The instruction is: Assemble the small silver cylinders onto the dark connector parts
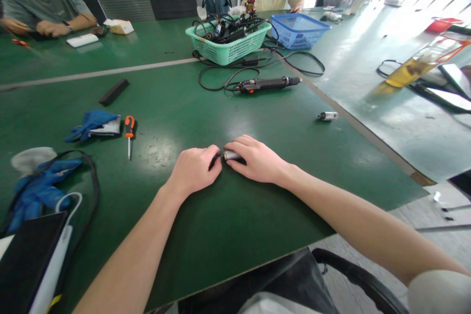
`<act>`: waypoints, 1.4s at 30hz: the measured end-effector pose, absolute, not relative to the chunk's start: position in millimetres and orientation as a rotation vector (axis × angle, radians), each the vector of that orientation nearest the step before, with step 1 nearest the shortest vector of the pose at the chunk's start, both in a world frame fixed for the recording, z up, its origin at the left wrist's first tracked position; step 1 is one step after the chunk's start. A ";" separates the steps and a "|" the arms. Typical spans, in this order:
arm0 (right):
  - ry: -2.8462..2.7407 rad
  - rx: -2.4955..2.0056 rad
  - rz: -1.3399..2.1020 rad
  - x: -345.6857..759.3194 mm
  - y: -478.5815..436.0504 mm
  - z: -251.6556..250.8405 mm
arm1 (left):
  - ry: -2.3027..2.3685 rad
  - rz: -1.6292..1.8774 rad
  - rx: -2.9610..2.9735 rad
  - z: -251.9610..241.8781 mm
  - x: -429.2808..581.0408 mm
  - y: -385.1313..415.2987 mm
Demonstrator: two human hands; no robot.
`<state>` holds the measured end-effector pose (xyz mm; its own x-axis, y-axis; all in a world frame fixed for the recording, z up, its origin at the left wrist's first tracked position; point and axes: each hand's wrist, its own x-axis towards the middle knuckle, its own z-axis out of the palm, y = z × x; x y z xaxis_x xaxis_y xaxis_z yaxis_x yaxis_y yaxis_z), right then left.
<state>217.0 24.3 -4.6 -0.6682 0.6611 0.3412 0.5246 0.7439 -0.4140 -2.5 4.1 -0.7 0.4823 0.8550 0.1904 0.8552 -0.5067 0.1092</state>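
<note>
My left hand [196,169] is closed around a small black part [214,161], mostly hidden by the fingers. Facing it, my right hand [254,159] grips a silver metal cylinder [231,155], its open-looking end turned toward the left hand. Both hands rest low over the green table [235,225], and only a narrow gap separates the two pieces. Beyond them lies a black electric screwdriver [267,85] with a coiled cord. Off to the right is a second silver cylinder [327,116] with a dark tip.
An orange-handled screwdriver [129,130], blue gloves [95,125] and a black bar [114,91] lie left. A green basket [230,51] of corded tools and a blue basket [300,32] stand behind. A bottle [412,68] is at right; several people sit across.
</note>
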 end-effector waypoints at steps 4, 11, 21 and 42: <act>-2.477 -0.904 0.383 216.8 24.1 -3.3 | -1.555 -0.354 -2.708 -0.8 -2.3 4.3; -2.487 -0.860 0.374 218.7 24.6 -3.1 | -1.545 -0.354 -2.720 -0.3 -1.4 4.9; -2.744 -0.693 0.058 226.3 26.0 6.3 | -1.608 -0.376 -2.722 0.5 -1.0 4.0; -2.337 -1.575 0.257 469.1 153.2 -3.1 | -1.631 -0.339 -2.713 0.0 1.5 7.4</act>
<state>469.1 153.2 -3.1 -0.3474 0.9249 0.1543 0.8692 0.3794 -0.3171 1.5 7.4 0.0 0.4526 0.8773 0.1597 0.8684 -0.4743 0.1446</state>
